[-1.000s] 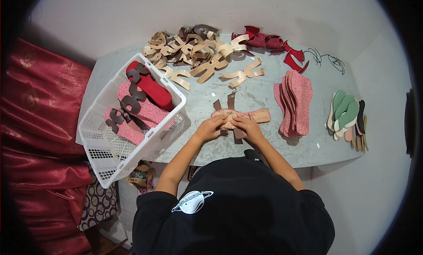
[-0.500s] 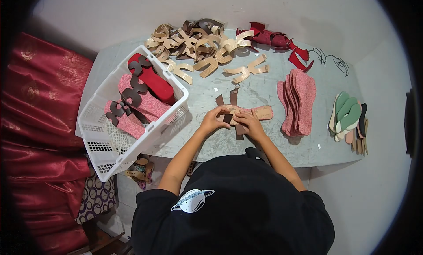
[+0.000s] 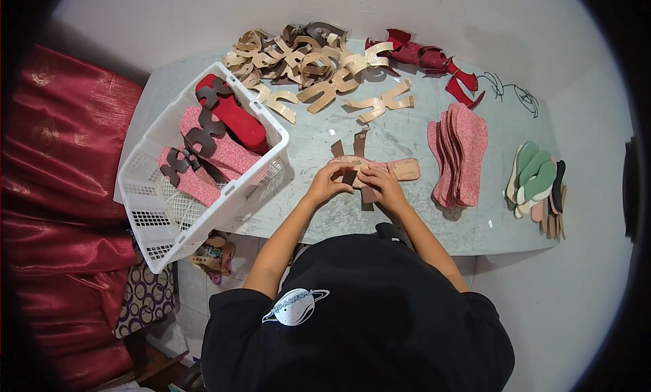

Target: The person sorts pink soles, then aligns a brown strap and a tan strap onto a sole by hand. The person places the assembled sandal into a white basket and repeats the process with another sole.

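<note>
A sole with a tan underside and pink edge [image 3: 405, 169] lies crosswise on the table in front of me. Dark brown strap ends [image 3: 359, 145] stick out beyond its far edge, and others [image 3: 368, 197] come out on the near side. My left hand [image 3: 330, 182] grips the sole's left part, thumb and fingers closing on a dark brown strap end. Beside it, my right hand [image 3: 382, 186] presses its curled fingers on the middle of the sole and the strap. Both hands partly cover the sole.
On the left, a white basket [image 3: 264, 167] holds pink and red soles with dark straps. Tan and brown strap pieces [image 3: 329, 87] pile up at the back, near red pieces [image 3: 427, 58]. Pink soles [image 3: 461, 155] are stacked rightward; green and white soles [image 3: 536, 175] lie farther right.
The near strap end under my hands has shifted slightly, and my fingers have moved a little on the sole. The camera view has changed slightly.
</note>
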`<state>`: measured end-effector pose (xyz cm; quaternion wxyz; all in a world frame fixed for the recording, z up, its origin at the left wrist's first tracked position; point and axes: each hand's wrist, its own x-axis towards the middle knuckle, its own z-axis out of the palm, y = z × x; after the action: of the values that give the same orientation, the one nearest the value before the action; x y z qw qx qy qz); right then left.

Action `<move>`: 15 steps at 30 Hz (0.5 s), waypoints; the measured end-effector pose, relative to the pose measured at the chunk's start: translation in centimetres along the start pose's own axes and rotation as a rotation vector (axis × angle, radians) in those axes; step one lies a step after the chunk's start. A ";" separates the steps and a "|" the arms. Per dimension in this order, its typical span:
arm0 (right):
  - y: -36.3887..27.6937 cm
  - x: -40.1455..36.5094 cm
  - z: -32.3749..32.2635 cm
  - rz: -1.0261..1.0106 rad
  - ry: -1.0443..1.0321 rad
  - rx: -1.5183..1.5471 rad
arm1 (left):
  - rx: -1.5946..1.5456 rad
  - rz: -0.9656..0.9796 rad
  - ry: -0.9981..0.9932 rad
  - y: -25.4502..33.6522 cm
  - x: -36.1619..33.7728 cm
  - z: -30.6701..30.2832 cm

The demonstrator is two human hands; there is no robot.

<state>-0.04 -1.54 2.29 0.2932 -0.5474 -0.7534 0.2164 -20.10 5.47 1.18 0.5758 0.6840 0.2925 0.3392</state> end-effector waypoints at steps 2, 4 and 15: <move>0.1 0.1 0.0 -0.002 -0.006 0.002 | 0.014 -0.023 -0.007 0.3 -0.1 -0.1; 0.2 0.1 -0.2 0.003 -0.046 0.014 | 0.016 -0.029 -0.003 0.0 0.0 -0.1; 1.2 0.1 -0.7 -0.002 -0.170 0.198 | 0.026 -0.126 0.036 -0.8 0.5 -0.6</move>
<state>1.23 -1.09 2.08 0.2810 -0.4945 -0.7512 0.3351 -20.30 6.33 0.53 0.5816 0.6654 0.3498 0.3109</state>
